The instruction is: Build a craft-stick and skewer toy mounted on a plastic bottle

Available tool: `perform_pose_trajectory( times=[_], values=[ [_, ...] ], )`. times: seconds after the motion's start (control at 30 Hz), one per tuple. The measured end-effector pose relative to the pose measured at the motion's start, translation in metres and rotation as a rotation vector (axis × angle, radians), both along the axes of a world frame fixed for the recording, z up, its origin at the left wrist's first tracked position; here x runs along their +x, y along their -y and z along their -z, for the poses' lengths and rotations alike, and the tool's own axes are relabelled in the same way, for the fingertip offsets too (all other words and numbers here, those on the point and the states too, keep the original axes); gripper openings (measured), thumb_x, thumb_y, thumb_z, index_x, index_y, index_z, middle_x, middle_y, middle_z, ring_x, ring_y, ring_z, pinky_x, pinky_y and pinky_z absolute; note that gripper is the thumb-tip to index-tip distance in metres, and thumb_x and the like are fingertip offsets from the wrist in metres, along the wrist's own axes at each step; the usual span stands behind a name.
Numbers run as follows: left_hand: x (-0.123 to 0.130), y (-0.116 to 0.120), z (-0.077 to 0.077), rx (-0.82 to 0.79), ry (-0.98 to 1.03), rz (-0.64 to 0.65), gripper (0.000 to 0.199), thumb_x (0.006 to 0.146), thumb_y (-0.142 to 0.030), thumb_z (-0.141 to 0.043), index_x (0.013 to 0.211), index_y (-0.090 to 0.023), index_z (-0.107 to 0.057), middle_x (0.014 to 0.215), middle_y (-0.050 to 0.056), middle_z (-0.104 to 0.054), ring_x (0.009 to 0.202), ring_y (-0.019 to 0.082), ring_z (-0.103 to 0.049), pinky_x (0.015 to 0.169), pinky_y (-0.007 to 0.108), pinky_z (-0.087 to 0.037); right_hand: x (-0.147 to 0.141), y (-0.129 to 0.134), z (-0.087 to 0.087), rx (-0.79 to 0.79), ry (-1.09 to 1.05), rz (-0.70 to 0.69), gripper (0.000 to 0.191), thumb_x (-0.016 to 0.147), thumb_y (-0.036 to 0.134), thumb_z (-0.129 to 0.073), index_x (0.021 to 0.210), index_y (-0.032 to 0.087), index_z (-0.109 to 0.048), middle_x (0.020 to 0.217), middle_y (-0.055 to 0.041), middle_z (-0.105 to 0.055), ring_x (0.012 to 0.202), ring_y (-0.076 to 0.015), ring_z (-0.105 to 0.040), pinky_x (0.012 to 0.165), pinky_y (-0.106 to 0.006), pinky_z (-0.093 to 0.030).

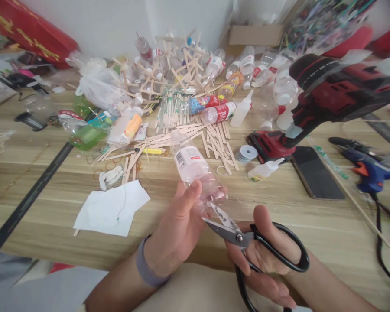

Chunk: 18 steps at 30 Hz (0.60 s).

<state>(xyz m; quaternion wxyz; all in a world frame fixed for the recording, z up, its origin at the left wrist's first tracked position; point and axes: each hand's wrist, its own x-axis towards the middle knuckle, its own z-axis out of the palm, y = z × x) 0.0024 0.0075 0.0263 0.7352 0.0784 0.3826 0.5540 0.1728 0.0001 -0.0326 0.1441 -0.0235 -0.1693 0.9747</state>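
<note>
My left hand (186,221) is closed around a clear plastic bottle (191,162) with a white label and barcode. The bottle tilts, its base end towards me and its narrower end pointing away over the table. My right hand (263,251) grips a pair of scissors (238,237) with large black handles. Their blades are parted, and the tips are at the bottle's near end, close to my left fingers. I cannot tell whether a blade has gone into the plastic.
Loose wooden sticks (217,147), a yellow cutter knife (152,151) and many bottles lie beyond my hands. White paper (112,208) is at left. On the right are a red power drill (325,95), a phone (316,173), a glue bottle (264,171) and a blue glue gun (370,169).
</note>
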Motion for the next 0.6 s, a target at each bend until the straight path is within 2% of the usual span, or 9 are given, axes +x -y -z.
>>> perform_pose_trajectory(
  times=[0.13,0.33,0.47,0.6],
  values=[
    [0.0,0.001,-0.003,-0.01,0.011,0.023,0.046,0.077,-0.042,-0.079,0.113,-0.018,-0.063,0.1,0.005,-0.07,0.092,0.022,-0.068,0.08,0.03,-0.05,-0.002,0.0,0.001,0.007,-0.047,-0.004,0.086,0.086,0.083,-0.018,0.085,0.009,-0.062,0.045,0.0029,-0.05,0.024,-0.0057,-0.038,0.023,-0.013,-0.037],
    [-0.001,0.001,-0.007,-0.01,0.011,0.096,0.048,0.072,-0.044,-0.083,0.108,-0.016,-0.064,0.095,0.005,-0.069,0.085,0.02,-0.067,0.077,0.029,-0.05,0.005,-0.005,-0.005,0.077,0.034,-0.023,0.079,0.09,0.078,-0.03,0.085,0.007,-0.063,0.046,0.0034,-0.05,0.023,-0.0052,-0.037,0.021,-0.012,-0.032],
    [-0.002,0.003,-0.005,-0.015,-0.022,0.107,0.044,0.073,-0.044,-0.082,0.104,-0.016,-0.066,0.097,0.005,-0.069,0.085,0.02,-0.067,0.082,0.032,-0.05,0.013,-0.012,-0.014,0.172,0.216,-0.08,0.077,0.086,0.081,-0.036,0.083,0.009,-0.063,0.045,0.0042,-0.049,0.023,-0.0047,-0.034,0.02,-0.012,-0.029],
    [-0.002,0.005,-0.003,0.004,-0.072,0.079,0.037,0.078,-0.041,-0.078,0.102,-0.016,-0.066,0.097,0.006,-0.07,0.086,0.02,-0.066,0.082,0.031,-0.049,0.016,-0.015,-0.034,0.31,0.418,-0.105,0.074,0.084,0.082,-0.039,0.082,0.012,-0.061,0.045,0.0066,-0.044,0.025,-0.0043,-0.03,0.022,-0.013,-0.026]
  ],
)
